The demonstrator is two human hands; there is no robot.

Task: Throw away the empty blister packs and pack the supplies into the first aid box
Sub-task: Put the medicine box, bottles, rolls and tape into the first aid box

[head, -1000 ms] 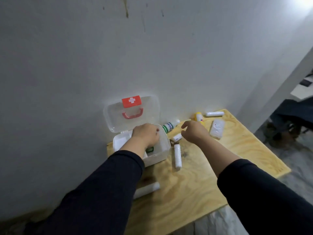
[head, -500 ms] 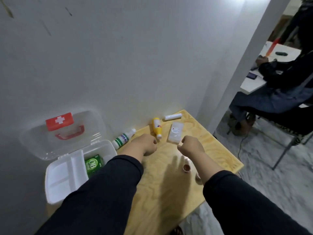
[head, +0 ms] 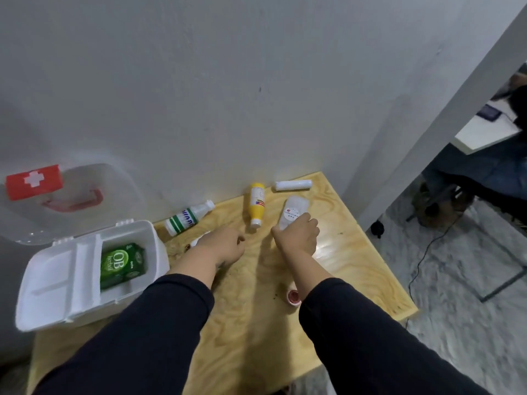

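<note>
The white first aid box stands open at the table's left, its clear lid leaning on the wall. A green carton lies inside it. My right hand closes its fingers on the near end of a flat clear packet with a round label. My left hand rests curled on the table over a small white item that it mostly hides. A white bottle with green stripes, a yellow bottle and a white gauze roll lie near the wall.
A small red-topped cap sits by my right forearm. The plywood table ends at a grey pillar on the right. Beyond the pillar a seated person is at another table, and a cable runs over the floor.
My view swung right, away from the box. My right hand reached forward onto the labelled packet, and my left hand came out of the box onto the table.
</note>
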